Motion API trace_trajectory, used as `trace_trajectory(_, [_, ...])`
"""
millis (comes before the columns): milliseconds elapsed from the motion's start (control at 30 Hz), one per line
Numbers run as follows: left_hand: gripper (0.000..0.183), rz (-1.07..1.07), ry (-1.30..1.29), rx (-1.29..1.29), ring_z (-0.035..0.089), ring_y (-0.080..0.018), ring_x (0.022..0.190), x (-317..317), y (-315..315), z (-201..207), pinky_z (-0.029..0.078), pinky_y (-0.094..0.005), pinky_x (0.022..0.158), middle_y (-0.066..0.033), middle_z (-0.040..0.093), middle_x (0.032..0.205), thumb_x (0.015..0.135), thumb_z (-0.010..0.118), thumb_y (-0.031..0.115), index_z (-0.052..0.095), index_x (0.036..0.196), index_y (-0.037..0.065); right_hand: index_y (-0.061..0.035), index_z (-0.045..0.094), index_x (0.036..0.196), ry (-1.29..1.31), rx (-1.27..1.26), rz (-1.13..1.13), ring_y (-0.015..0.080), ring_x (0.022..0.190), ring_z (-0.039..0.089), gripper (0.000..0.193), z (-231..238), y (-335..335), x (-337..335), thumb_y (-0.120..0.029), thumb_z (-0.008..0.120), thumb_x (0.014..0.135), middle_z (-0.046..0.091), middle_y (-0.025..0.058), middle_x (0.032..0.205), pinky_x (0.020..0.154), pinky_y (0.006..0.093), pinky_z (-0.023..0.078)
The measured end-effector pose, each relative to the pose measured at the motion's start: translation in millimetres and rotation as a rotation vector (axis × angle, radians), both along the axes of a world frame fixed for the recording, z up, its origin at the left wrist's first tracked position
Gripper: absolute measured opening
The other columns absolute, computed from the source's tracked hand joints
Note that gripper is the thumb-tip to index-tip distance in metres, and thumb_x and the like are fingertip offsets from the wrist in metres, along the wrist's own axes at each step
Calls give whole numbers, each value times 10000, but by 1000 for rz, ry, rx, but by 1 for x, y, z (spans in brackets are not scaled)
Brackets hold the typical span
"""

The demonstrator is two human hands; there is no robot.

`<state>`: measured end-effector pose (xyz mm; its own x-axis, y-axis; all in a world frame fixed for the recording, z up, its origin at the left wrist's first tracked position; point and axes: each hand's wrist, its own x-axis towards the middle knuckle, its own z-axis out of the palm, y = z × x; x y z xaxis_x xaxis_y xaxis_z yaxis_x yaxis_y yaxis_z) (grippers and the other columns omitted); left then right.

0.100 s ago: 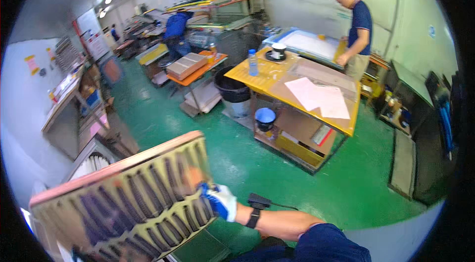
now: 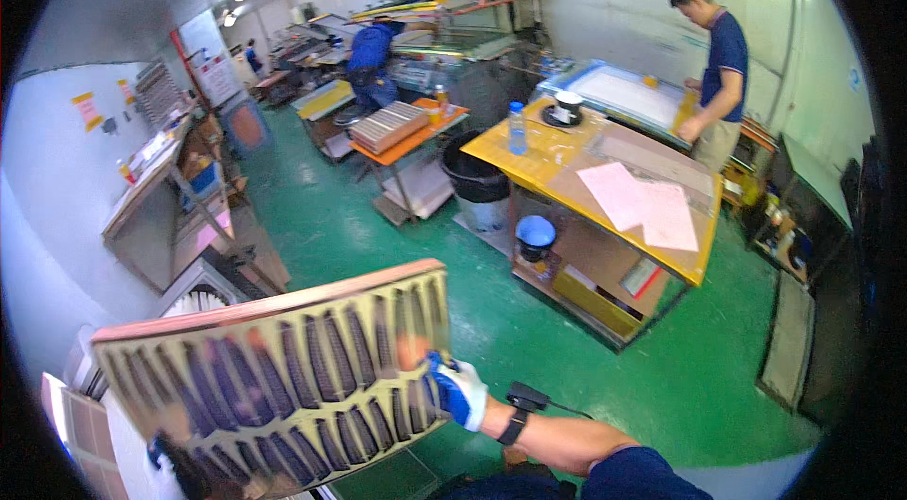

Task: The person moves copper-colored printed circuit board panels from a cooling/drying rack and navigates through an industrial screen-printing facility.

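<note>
A thick rectangular panel [image 2: 283,363] fills the lower left, tilted toward me. Its glossy pale-yellow face carries two rows of dark, slightly curved strips, and its upper edge is pinkish. My right hand [image 2: 460,394], in a white and blue glove, is closed on the panel's right edge. At the lower left, my left hand [image 2: 166,476] shows only in part, gloved too, closed at the panel's left edge. Most of its fingers are hidden or blurred. A black strap [image 2: 513,426] with a small dark device circles my right wrist.
Ahead stands a yellow-topped table [image 2: 491,152] with pink sheets [image 2: 624,198], a bottle [image 2: 517,129] and a cup. A black bin [image 2: 475,174] is beside it. One person [image 2: 723,75] works behind it; another [image 2: 370,60] bends farther back. A workbench [image 2: 146,188] lines the left wall.
The room has shifted rightward in view, and the panel with my right hand also sits farther right. More of my left hand's glove now shows at the lower left.
</note>
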<state>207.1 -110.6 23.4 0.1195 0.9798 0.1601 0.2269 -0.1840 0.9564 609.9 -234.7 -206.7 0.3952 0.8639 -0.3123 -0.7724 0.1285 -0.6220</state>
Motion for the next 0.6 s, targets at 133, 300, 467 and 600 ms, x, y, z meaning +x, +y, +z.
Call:
trace_trajectory(133, [286, 184, 86, 12, 393, -60, 411, 73, 52, -27, 347, -266, 407, 69, 453, 546, 976, 529, 321, 527, 774, 118, -125, 583, 865, 286, -43, -78, 70, 515, 485, 161, 3, 4, 32, -239, 548, 973, 544, -37, 675, 447, 237, 368])
trace_trajectory(300, [268, 42, 119, -81, 508, -82, 591, 188, 102, -27, 427, -261, 533, -14, 583, 706, 973, 536, 228, 597, 845, 1, -105, 615, 1014, 305, -67, -63, 99, 615, 578, 171, -48, 45, 105, -261, 571, 959, 590, -20, 737, 516, 232, 452])
trace_trajectory(467, [356, 0, 230, -122, 460, -75, 570, 252, 219, -64, 402, -267, 518, 7, 536, 638, 937, 607, 330, 576, 774, 15, -148, 602, 826, 293, -47, -90, 101, 551, 545, 208, -77, 124, 180, -313, 582, 950, 563, -29, 675, 469, 239, 417])
trace_trajectory(600, [357, -37, 373, -152, 466, -81, 598, 308, 302, -91, 409, -290, 534, -8, 548, 637, 916, 629, 329, 616, 786, -4, -128, 595, 777, 242, -203, -122, 91, 567, 535, 307, -100, 175, 233, -390, 585, 936, 563, -21, 662, 461, 271, 402])
